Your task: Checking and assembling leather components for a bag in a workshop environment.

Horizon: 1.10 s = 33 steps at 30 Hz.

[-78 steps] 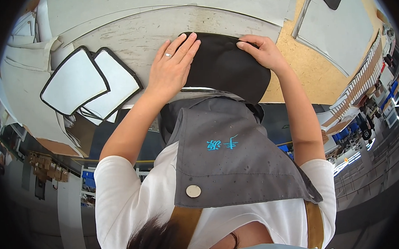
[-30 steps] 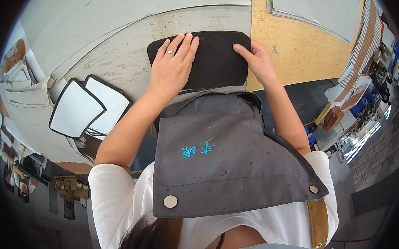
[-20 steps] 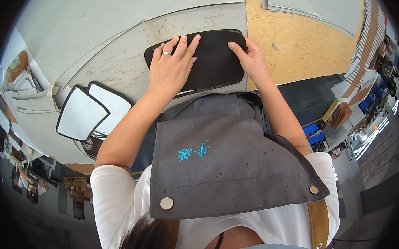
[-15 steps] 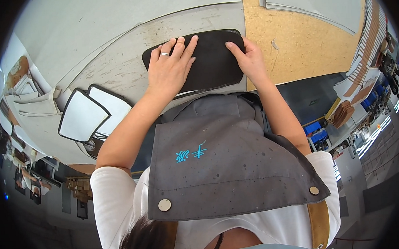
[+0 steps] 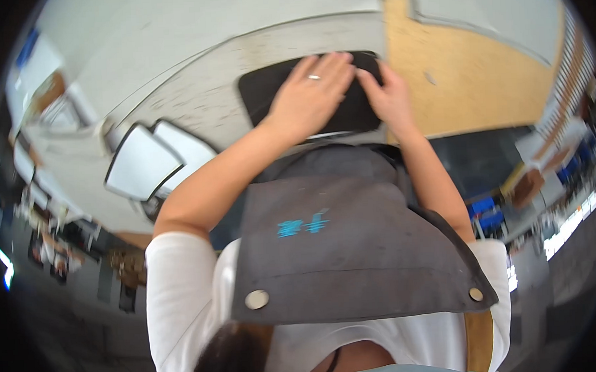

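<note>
A flat black panel with rounded corners (image 5: 259, 94) lies on the grey work surface in front of me. My left hand (image 5: 313, 95), with a ring on one finger, lies flat across the panel's middle and right part, its fingers stretched out. At the panel's right edge, my right hand (image 5: 390, 101) has its thumb on top and the other fingers at the edge, partly hidden. Left of my forearm are white panels with black edging (image 5: 141, 163), overlapping one another.
A large grey sheet (image 5: 151, 33) covers the far left of the table. To the right is a yellowish board (image 5: 466, 79) with grey sheets (image 5: 496, 8) on its far part. My dark apron (image 5: 360, 250) reaches close to the table's near edge.
My left hand has slid right across the black panel, its fingers now closer to my right hand. The right hand stays at the right edge. The whole view has shifted and blurred slightly.
</note>
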Motion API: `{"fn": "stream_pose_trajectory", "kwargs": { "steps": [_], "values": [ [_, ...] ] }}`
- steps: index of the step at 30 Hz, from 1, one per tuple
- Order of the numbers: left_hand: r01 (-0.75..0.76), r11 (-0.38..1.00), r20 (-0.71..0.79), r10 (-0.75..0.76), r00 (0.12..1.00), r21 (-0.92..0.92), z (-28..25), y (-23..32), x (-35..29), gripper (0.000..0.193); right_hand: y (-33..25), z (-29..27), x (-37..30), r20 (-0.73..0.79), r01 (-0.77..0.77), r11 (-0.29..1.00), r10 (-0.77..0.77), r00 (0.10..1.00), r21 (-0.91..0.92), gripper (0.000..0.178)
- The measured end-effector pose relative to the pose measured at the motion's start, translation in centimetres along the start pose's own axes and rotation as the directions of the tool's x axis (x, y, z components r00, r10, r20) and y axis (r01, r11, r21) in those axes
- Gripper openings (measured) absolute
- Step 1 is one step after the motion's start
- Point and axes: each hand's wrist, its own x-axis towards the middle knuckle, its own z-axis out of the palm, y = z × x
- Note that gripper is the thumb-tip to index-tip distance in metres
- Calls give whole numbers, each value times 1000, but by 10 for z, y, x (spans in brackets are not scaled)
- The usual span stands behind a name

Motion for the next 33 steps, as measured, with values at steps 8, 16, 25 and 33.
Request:
{"fn": "stream_pose_trajectory", "kwargs": {
  "steps": [8,16,25,33],
  "values": [
    [5,992,-84,-15,996,-123,15,-6,-8,43,2,-4,-1,33,-79,996,78,996,42,23],
    [41,983,-62,-53,997,-181,14,-11,-10,41,-33,-40,19,362,-436,896,434,825,-81,22],
    [11,960,-80,-35,996,-279,14,-7,-4,41,8,-23,-19,-83,-134,957,160,984,257,16],
    [29,977,42,-20,999,-211,-3,-12,-8,46,-1,5,-22,-175,-45,966,92,980,256,10]
  ]
}}
